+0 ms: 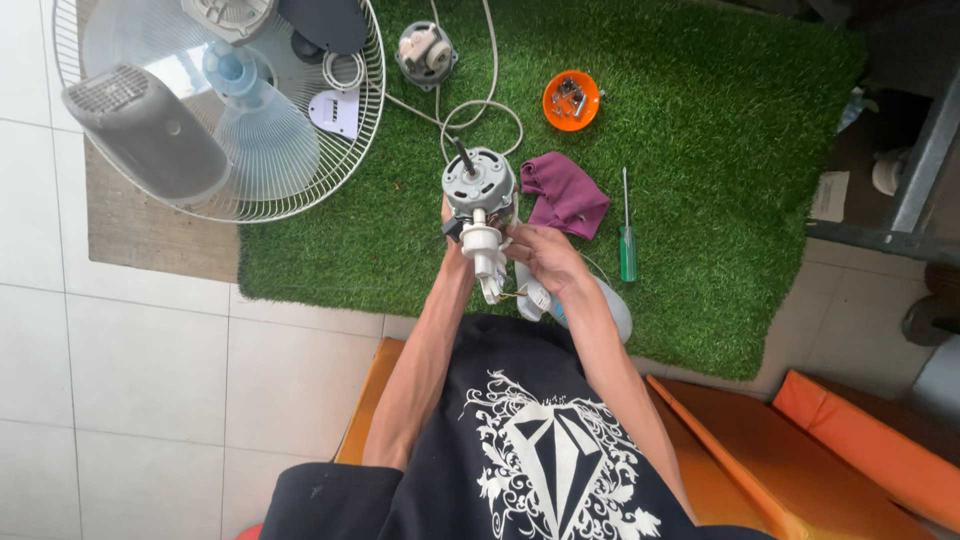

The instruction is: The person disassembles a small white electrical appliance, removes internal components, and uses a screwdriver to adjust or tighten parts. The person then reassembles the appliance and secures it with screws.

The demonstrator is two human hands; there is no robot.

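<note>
Both hands closed on fan motor (478, 185): left hand (450, 235) mostly hidden beneath, right hand (540, 255) fingers pinching its white neck piece (483, 245).

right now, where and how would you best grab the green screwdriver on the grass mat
Grip the green screwdriver by its thick green handle, the end nearer the person; the thin metal shaft points away. It lies flat on the grass mat with free space on both sides, so coming from above with the right hand, fingers pinching across the handle, probably works best. The purple cloth lies apart, to its left.
</note>
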